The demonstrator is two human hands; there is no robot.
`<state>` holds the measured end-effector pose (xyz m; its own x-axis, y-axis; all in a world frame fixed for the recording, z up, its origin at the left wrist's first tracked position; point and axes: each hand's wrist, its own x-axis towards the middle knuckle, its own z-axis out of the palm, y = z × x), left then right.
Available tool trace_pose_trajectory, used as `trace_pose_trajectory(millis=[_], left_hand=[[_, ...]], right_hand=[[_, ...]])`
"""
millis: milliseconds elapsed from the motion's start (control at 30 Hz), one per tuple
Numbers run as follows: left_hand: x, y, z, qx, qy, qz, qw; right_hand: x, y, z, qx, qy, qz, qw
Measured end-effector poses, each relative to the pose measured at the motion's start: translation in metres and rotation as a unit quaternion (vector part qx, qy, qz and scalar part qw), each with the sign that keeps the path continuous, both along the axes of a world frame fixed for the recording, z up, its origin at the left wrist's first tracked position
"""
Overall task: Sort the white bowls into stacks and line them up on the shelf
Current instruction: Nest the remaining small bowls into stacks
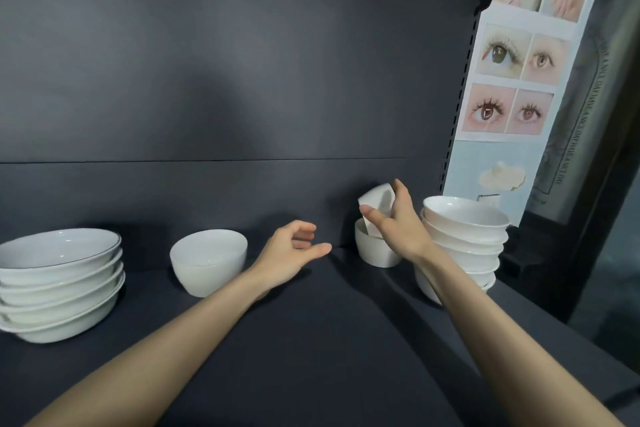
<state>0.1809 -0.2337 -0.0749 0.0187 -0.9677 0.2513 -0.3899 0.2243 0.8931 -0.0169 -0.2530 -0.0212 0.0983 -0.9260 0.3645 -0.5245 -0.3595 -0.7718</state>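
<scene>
The right hand [398, 222] has its grip closed on a small bowl [377, 199], which is tilted over the standing bowl [375, 251] near the back of the shelf [311, 340]. The left hand [291, 253], just left of the standing bowl, is loosely curled and holds nothing. A tall stack [464, 236] stands just right of it, by the shelf's right edge. Across a wide gap to the left are a deep bowl [207, 260] and a wide stack [59, 281].
</scene>
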Motion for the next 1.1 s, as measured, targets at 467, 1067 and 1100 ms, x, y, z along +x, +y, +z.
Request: trace_pose_trajectory(millis=[467, 1067, 1100], left_hand=[[-0.008, -0.04, -0.019, 0.058, 0.048, -0.047, 0.996], [-0.061, -0.084, -0.018, 0.061, 0.083, -0.105, 0.989], [-0.059, -0.083, -0.018, 0.056, 0.076, -0.1, 0.991]], right_hand=[[0.002, -0.032, -0.008, 0.001, -0.034, -0.088, 0.996], [0.004, -0.041, -0.013, -0.018, -0.078, -0.085, 0.993], [0.004, -0.04, -0.013, -0.017, -0.083, -0.081, 0.993]])
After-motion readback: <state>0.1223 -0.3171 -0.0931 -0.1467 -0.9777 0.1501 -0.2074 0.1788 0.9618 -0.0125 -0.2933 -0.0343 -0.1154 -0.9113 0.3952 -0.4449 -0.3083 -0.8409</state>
